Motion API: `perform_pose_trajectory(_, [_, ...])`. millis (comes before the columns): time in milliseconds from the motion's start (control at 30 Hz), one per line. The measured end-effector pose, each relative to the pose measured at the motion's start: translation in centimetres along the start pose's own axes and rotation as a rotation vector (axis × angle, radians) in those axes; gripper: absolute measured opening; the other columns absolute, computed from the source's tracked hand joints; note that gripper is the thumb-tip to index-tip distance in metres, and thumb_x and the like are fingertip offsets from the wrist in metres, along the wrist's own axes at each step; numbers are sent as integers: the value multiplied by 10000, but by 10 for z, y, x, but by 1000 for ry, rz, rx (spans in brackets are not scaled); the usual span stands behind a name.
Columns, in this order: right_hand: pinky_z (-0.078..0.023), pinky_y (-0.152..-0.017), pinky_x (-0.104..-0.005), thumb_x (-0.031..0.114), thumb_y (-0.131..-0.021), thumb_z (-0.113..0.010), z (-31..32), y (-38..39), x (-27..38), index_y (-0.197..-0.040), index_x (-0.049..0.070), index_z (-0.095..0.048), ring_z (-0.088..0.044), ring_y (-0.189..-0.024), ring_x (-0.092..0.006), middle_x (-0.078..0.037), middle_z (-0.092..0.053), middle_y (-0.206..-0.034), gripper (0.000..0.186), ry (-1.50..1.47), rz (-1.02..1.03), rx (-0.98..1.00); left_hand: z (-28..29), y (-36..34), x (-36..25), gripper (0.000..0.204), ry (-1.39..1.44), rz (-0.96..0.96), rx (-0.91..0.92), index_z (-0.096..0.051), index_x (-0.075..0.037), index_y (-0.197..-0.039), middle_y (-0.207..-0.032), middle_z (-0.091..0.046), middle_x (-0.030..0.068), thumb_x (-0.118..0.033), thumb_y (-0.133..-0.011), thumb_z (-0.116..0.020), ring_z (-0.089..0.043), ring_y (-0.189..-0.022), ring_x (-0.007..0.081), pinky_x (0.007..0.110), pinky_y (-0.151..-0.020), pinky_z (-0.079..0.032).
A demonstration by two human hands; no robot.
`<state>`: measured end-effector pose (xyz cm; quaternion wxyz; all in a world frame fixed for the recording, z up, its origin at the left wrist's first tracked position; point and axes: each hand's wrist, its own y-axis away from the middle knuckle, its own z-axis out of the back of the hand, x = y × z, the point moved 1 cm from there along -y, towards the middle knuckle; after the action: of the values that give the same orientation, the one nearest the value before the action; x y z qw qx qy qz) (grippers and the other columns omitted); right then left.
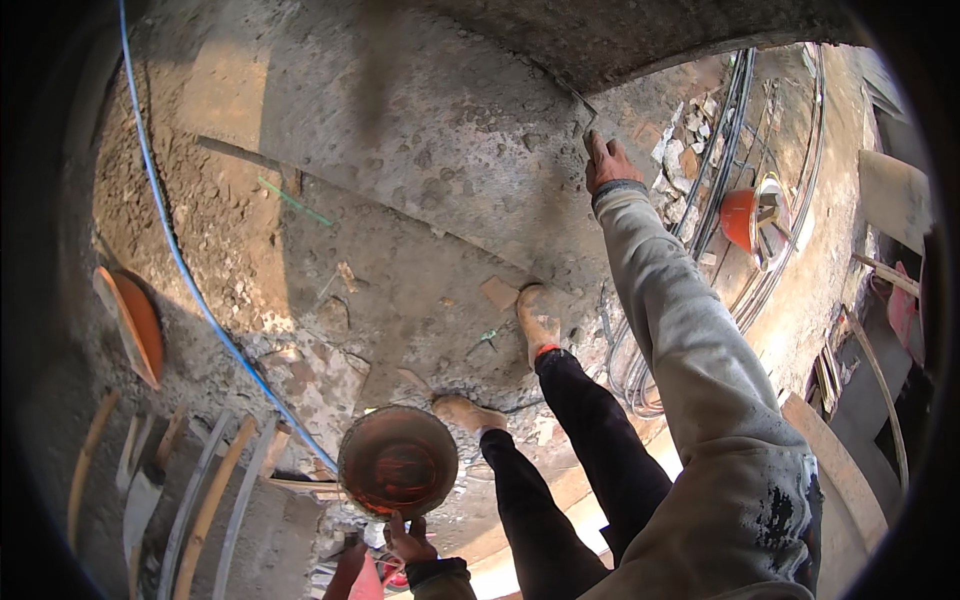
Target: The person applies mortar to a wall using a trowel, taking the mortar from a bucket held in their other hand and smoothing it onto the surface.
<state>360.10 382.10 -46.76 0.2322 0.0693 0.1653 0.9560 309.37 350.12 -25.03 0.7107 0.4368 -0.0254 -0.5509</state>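
My left hand (408, 540), low in the picture, pinches the near rim of a round basin (398, 462). The basin is tilted so that its inside faces up; that inside is smeared grey with orange-red showing through. My right arm reaches far forward, and my right hand (610, 165) is closed with its fingers curled. Its fingertips meet the end of a thin, bent dark piece (590, 110), below a big dark curved surface (640, 45) at the top. What the fingers hold is too small to make out.
A blue hose (165, 215) runs down the left side, near an orange basin (130, 325) on its edge. Black cables (718, 150) and an orange bucket of scraps (755, 222) lie at right. Wooden poles (215, 505) stand lower left. Beside my left hand is another bare limb (346, 572).
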Motion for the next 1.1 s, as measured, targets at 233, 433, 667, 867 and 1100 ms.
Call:
perform_pose_trajectory(233, [-483, -773, -442, 184, -804, -543, -12, 16, -18, -1289, 180, -399, -561, -934, -350, -136, -517, -1032, 506, -109, 384, -11, -1, -3, 10, 195, 31, 50, 68, -551, -118, -890, -854, -575, 24, -234, -772, -655, -554, -734, 177, 287, -589, -447])
perform_pose_trajectory(433, [-478, -834, -429, 158, -791, -536, -3, -35, 8, -1245, 179, -422, -549, -1018, -351, -150, -497, -1151, 468, 48, 143, -4, -13, 1, 4, 219, 17, 18, 47, -545, -117, -903, -900, -571, 35, -247, -767, -656, -544, -784, 171, 280, -602, -446])
perform_pose_trajectory(667, [-484, -803, -429, 211, -800, -550, 14, 12, 1, -1277, 169, -401, -566, -956, -351, -140, -524, -1093, 501, -138, 203, -46, -17, 0, 2, 263, 11, 51, 71, -539, -112, -962, -941, -558, 33, -248, -768, -653, -538, -817, 179, 283, -617, -453])
perform_pose_trajectory(867, [-494, -763, -446, 226, -804, -552, -36, 30, -7, -1294, 177, -382, -569, -932, -361, -146, -520, -1052, 521, -137, 327, 12, -24, -5, 2, 286, -2, 37, 94, -528, -113, -987, -953, -556, 34, -247, -770, -657, -543, -814, 179, 284, -613, -457])
perform_pose_trajectory(1100, [-494, -716, -443, 186, -818, -538, -25, 26, 48, -1300, 138, -371, -562, -878, -360, -143, -514, -1050, 512, -201, 147, -25, -32, -9, 5, 237, 40, 84, 128, -522, -119, -972, -911, -572, 27, -184, -781, -647, -553, -744, 157, 257, -554, -447])
